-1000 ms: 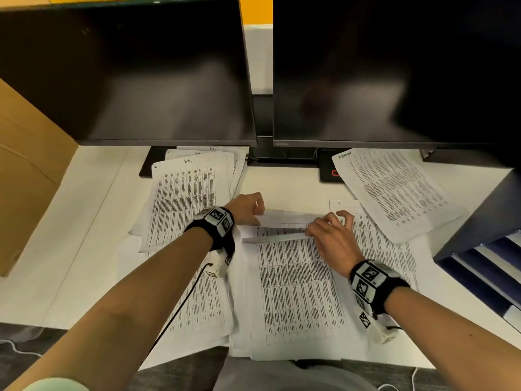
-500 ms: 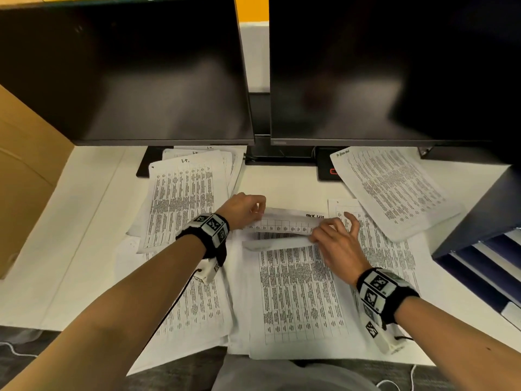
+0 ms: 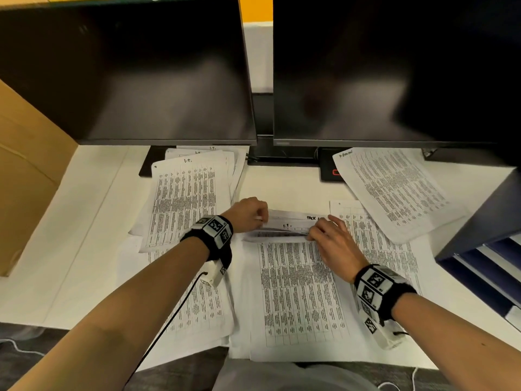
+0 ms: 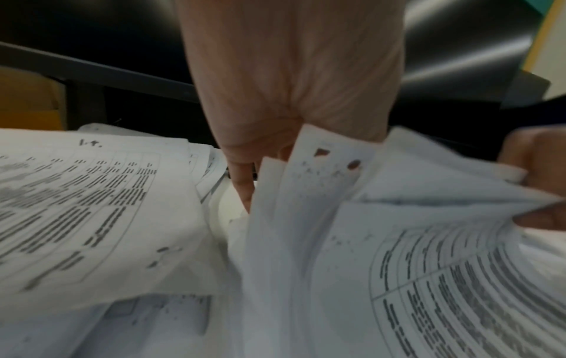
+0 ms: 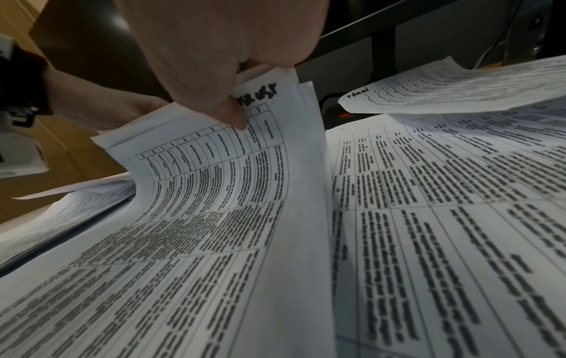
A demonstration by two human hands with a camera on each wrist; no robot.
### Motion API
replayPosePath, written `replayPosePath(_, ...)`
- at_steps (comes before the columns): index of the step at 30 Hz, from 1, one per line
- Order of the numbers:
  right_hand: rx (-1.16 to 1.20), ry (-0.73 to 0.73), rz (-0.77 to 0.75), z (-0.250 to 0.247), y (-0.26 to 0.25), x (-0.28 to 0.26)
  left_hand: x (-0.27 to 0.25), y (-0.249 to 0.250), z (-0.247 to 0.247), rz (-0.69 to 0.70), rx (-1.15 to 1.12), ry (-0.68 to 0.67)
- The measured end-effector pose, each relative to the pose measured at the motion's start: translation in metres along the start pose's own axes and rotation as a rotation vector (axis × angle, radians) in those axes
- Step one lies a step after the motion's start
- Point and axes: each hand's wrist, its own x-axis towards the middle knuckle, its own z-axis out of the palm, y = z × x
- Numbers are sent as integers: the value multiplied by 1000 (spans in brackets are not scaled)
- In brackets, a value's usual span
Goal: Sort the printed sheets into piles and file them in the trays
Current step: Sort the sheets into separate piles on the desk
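Note:
A stack of printed sheets (image 3: 296, 292) lies in the middle of the white desk, its far edges lifted and fanned (image 3: 284, 224). My left hand (image 3: 248, 214) pinches the lifted top-left corners (image 4: 309, 169). My right hand (image 3: 329, 238) pinches the top-right corners, the thumb on a sheet with handwriting at its head (image 5: 260, 135). A second pile (image 3: 186, 198) marked by hand lies to the left under the left monitor. Another sheet (image 3: 394, 190) lies askew at the right, and one more pile (image 3: 377, 249) sits under my right hand. Dark blue filing trays (image 3: 485, 266) stand at the right edge.
Two dark monitors (image 3: 127, 74) fill the back of the desk, their stands behind the papers. A cardboard box (image 3: 25, 170) stands at the left. A cable (image 3: 169, 314) runs from my left wrist band off the desk's front edge.
Both hands have kept hold of the far edge of the middle stack and fanned more sheets up; a handwritten heading now shows on a lifted sheet. The right hand drew slightly nearer.

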Motion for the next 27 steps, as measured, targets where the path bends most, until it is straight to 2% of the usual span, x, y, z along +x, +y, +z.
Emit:
replayPosePath(3,3,-27,60,1,-1,-1,3,-2,5,-2,119,-31)
replayPosePath(9,-51,16,21,2,0,3,3,4,8,53,275,1)
replayPosePath(13,-68,10,30,1,-1,7,-7,12,12,280,703,263)
replayPosePath(15,-64,14,39,0,0,7,-11,15,15,342,798,352)
replayPosePath(18,-62,22,42,1,3,6,-17,16,10,337,592,349)
replayPosePath(21,-60,19,54,1,5,6,-20,20,-1,206,421,301)
replayPosePath(23,-56,15,68,1,4,7,-21,23,-6,132,289,340)
replayPosePath(25,-41,16,95,3,5,8,-19,19,-8,-17,-29,353)
replayPosePath(27,-17,-4,126,3,6,9,-18,11,-11,-177,-316,237)
